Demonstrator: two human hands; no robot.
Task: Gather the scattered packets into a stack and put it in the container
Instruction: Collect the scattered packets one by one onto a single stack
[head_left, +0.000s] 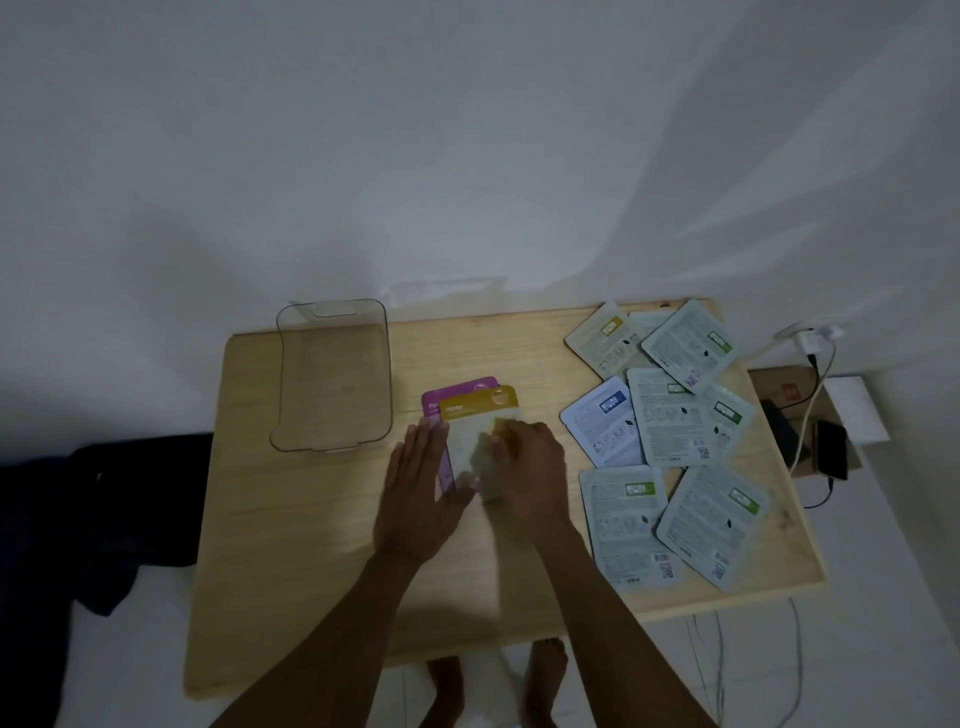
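- Stack, begun: a yellow-topped packet (480, 415) lying over a purple packet (457, 394), mid-worktop, long axes running away from me, the two slightly fanned and not yet squared.
- My right hand (524, 470): palm down on the near right part of the top packet, fingers curled on its face; whether they pinch an edge I cannot tell.
- My left hand (421, 493): flat and spread, fingers together, laid against the left edge of the stack, touching it; it grips nothing.
- Scattered packets (670, 415): eight or so, pale, printed side up, spread over the right part of the worktop (311, 545), several overlapping, long axes at mixed angles. They lie to the right of both hands; my right hand is the nearer. The blue-labelled packet (602, 421) is the closest of them.
- Container (332, 374): clear, with nothing in it, far left of the worktop, just beyond and left of the stack; my left hand is the nearer. Long axis runs away from me, matching the stack.
- Judgement: most of the gathering is left; the next reach would go rightward for a loose packet while my left hand steadies the stack.
- In the way: nothing between hand and loose packets, nor between stack and container.
- Off the worktop, right: a phone (831, 449) on a charging cable (810, 405), clear of the work.
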